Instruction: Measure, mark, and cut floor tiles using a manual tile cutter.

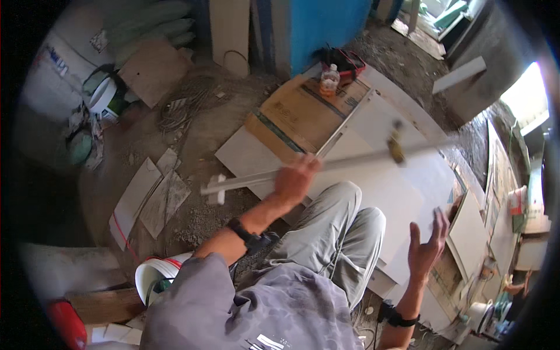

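Observation:
My left hand (295, 178) grips a long pale metal straightedge (245, 181), held roughly level above a large white tile (396, 192). The bar runs from the lower left to the right and is blurred with motion; a small dark-yellow fitting (396, 146) sits on its far part. My right hand (429, 245) hangs open in the air over the tile's right side, palm turned inward, holding nothing. I am crouched, with my grey-trousered knees (344, 216) over the tile's near edge. Each wrist carries a dark band.
Flattened cardboard (297, 114) with a small bottle (329, 80) lies beyond the tile. Tile offcuts (151, 195) and a coil of wire (181, 108) sit on the dirt floor at left. A white bucket (153, 274) stands at my left side, another bucket (105, 96) at far left.

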{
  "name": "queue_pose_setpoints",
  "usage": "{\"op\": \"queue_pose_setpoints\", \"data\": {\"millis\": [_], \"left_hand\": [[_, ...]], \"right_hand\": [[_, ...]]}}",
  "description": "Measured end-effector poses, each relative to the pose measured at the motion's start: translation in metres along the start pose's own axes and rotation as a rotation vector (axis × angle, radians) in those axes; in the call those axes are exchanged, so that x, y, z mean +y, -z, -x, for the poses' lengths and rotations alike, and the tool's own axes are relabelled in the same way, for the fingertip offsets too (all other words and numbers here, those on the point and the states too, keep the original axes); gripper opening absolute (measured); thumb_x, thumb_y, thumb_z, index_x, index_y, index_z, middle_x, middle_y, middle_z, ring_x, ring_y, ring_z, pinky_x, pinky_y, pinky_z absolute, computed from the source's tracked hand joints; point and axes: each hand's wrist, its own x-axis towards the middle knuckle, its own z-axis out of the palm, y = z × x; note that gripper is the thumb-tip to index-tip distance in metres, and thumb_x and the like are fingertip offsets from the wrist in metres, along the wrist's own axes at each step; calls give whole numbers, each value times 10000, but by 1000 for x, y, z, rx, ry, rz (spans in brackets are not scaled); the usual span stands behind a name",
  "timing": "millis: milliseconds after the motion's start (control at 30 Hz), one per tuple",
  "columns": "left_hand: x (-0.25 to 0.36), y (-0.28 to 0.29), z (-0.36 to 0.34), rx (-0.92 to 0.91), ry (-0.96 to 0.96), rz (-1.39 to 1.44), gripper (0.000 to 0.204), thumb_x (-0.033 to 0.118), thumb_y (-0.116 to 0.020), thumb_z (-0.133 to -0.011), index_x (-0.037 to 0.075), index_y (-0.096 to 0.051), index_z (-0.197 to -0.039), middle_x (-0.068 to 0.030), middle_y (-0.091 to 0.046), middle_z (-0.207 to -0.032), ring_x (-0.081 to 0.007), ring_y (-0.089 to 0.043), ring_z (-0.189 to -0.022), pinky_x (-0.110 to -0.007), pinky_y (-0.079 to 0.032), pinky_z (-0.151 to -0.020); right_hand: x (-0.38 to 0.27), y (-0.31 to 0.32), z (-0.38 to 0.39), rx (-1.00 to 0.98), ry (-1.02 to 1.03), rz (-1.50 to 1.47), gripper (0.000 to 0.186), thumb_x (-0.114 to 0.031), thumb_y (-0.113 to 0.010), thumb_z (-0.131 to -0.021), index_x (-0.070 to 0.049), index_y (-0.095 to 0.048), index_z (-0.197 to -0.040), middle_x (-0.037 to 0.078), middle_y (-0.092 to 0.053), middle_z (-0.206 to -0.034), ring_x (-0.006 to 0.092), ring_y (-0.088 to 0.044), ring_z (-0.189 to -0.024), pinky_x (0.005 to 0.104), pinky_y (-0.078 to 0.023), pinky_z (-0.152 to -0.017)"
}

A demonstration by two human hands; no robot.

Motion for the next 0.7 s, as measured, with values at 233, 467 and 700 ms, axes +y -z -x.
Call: {"op": "queue_pose_setpoints", "data": {"millis": [233, 467, 700], "left_hand": [[72, 30, -3, 42, -420, 117, 262, 185, -612, -862, 71, -653, -1095, -56, -646, -966, -210, -637, -928, -361, -538, -742], [103, 26, 3, 75, -635, 152, 253, 230, -657, -828, 97, -697, -1040, -43, -636, -999, -207, -620, -976, -353, -508, -805], [20, 91, -58, 372, -172, 172, 462, 422, -718, -896, 77, -601, -1179, -166, -531, -1212, -362, -487, -1172, -510, -389, -995]], "right_hand": [[36, 33, -25, -526, -269, -208, 504, -282, -791, -869, 56, -627, -1205, 129, -715, -886, 200, -711, -734, 384, -581, -642], [83, 29, 82, -624, -383, -475, 347, -295, -749, -926, 8, -680, -1079, 33, -668, -732, 108, -627, -655, 268, -507, -559], [88, 63, 113, -325, -343, -438, 353, -329, -734, -937, 12, -650, -967, 19, -615, -683, 84, -578, -628, 262, -461, -548]]}}
